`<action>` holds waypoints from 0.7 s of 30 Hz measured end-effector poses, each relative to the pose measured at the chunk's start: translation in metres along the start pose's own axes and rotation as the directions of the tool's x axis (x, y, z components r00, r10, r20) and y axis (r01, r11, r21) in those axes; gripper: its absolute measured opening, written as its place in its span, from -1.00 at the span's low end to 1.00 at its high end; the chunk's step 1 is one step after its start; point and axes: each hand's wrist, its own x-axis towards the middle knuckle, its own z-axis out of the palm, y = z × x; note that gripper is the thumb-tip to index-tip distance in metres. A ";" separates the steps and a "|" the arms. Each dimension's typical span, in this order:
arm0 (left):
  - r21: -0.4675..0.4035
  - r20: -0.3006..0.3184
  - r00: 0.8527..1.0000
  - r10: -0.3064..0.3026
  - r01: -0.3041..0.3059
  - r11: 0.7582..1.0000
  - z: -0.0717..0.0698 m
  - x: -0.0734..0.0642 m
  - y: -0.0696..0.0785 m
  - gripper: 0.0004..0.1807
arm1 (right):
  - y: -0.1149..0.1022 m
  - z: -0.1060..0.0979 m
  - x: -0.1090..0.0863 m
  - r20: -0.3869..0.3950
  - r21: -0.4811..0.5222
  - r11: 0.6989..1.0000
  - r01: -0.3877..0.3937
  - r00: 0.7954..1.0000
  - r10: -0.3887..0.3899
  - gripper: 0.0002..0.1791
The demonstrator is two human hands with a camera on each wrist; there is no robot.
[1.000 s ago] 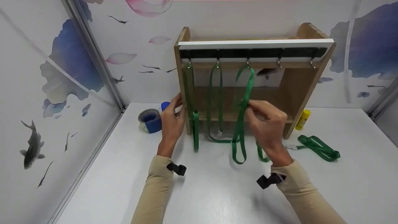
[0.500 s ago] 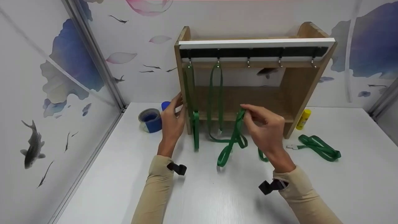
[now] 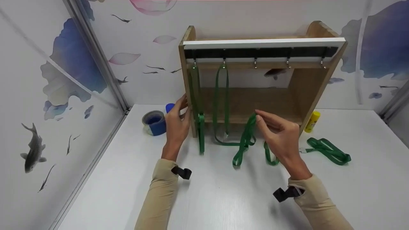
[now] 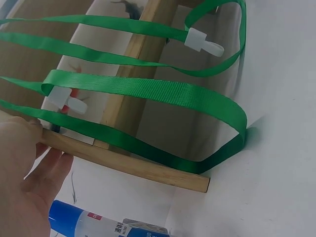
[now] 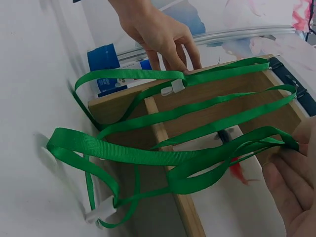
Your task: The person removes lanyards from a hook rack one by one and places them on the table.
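My right hand [image 3: 281,137] pinches a folded green lanyard [image 3: 247,134] between thumb and fingertips, in front of the wooden rack [image 3: 306,92] and below its middle hook. The lanyard's loops hang down; its white clip [image 5: 102,209] shows in the right wrist view. My left hand [image 3: 176,126] touches the rack's left side panel [image 4: 133,168], fingers mostly extended. Two more green lanyards hang at the left: one on the first hook [image 3: 195,65], one on the second hook [image 3: 224,65]. Beside my right wrist a green loop [image 3: 271,156] is partly hidden; I cannot tell which lanyard it belongs to.
Bare hooks [image 3: 288,65] line the rack's right part. Another green lanyard [image 3: 329,151] lies bundled on the white table [image 3: 204,198] at right, near a yellow glue stick [image 3: 312,121]. Blue tape [image 3: 154,123] and a blue-capped glue bottle [image 4: 66,217] stand left of the rack.
The third lanyard has come off the middle hook in my right hand, dropping lower, then shifting slightly right. My left hand stays on the side panel.
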 end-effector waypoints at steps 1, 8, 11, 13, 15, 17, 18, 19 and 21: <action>0.000 -0.001 1.000 0.000 0.000 1.000 0.000 0.000 0.000 -0.48 | 0.000 0.000 0.000 0.008 -0.001 1.000 0.002 1.000 -0.002 -0.72; -0.011 -0.003 1.000 0.030 -0.030 0.999 0.000 0.001 -0.002 -0.49 | 0.004 0.003 -0.003 0.037 0.030 0.999 0.031 0.999 -0.032 -0.72; -0.016 -0.001 0.999 0.038 -0.038 0.999 0.000 0.001 -0.002 -0.50 | 0.002 0.004 -0.004 0.062 0.053 0.999 0.002 0.998 -0.005 -0.72; -0.017 0.001 0.999 0.033 -0.033 0.999 0.000 0.001 -0.001 -0.50 | 0.001 0.005 -0.006 0.093 0.059 0.998 -0.030 0.995 0.025 -0.72; -0.013 -0.001 1.000 0.031 -0.031 0.999 0.000 0.000 -0.001 -0.50 | 0.003 0.006 -0.007 0.134 0.056 0.996 -0.066 0.989 0.058 -0.74; -0.014 -0.003 1.000 0.028 -0.028 1.000 0.000 0.000 -0.002 -0.51 | 0.005 0.008 -0.009 0.184 0.038 0.993 -0.111 0.978 0.102 -0.75; -0.012 -0.004 1.000 0.026 -0.026 1.000 0.000 0.000 -0.002 -0.51 | 0.006 0.008 -0.011 0.212 0.025 0.990 -0.141 0.968 0.133 -0.76; -0.009 -0.006 1.000 0.024 -0.024 1.000 0.000 0.000 -0.002 -0.51 | 0.008 0.009 -0.012 0.241 0.007 0.984 -0.180 0.955 0.173 -0.77; -0.007 -0.006 1.000 0.020 -0.020 1.000 0.000 0.000 -0.002 -0.51 | 0.013 0.011 -0.016 0.296 -0.044 0.965 -0.257 0.919 0.259 -0.77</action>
